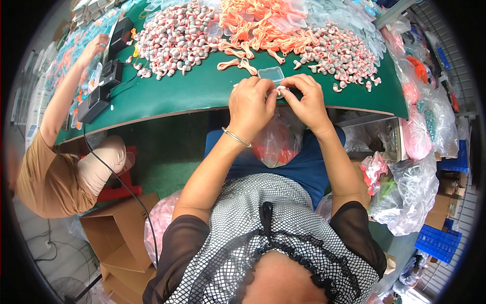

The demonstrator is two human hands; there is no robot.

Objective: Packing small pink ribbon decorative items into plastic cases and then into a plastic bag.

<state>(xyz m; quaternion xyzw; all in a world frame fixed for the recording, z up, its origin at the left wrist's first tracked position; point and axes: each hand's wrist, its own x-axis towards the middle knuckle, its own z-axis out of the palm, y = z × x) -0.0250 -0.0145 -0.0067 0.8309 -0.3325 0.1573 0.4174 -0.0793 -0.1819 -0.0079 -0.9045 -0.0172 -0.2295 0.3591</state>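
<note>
At the table's front edge, my left hand (250,104) and my right hand (310,100) meet with fingertips pinched together. Between them is a small pinkish-white piece (280,89), mostly covered by my fingers, so its exact shape is hard to make out. Just beyond my fingertips a small clear plastic box (271,74) lies on the green tabletop (177,93). Bundled orange cords (245,66) lie past my left hand. A heap of small curled pink-and-grey pieces (341,55) spreads beyond my right hand.
Another pile of curled pink-and-grey pieces (174,38) lies at the back left, with more orange cords (263,23) at the back middle. Black boxes (94,104) line the left side, near a co-worker's hand (95,46). Open cardboard cartons (121,230) and filled plastic bags (410,187) flank me.
</note>
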